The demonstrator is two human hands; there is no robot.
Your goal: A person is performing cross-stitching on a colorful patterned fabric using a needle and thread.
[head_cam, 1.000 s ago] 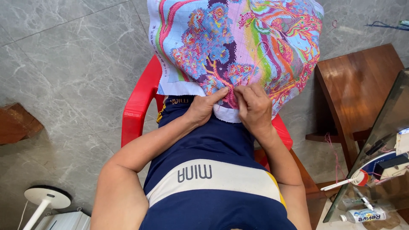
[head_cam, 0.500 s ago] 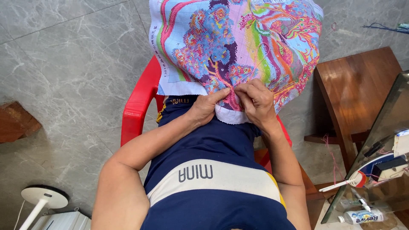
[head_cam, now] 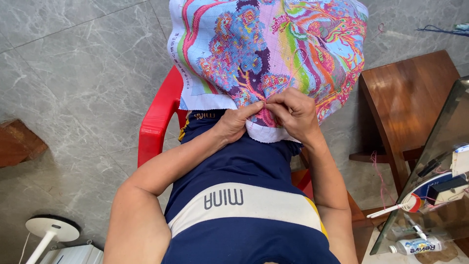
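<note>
At far left a brown block sits on the grey tile floor, and below it a white lamp base stands by a white box. A red chair carries the seated person, its arm showing beside the left forearm. The cloth, a many-coloured cross-stitch, drapes over the knees and hides the lap and most of the chair. The left hand pinches the cloth's lower edge between thumb and forefinger; the right hand, touching it fingertip to fingertip, is closed on the same spot. Whether a needle is held I cannot tell. To the right stands a wooden stool, then a glass tabletop with a small tube beneath it
</note>
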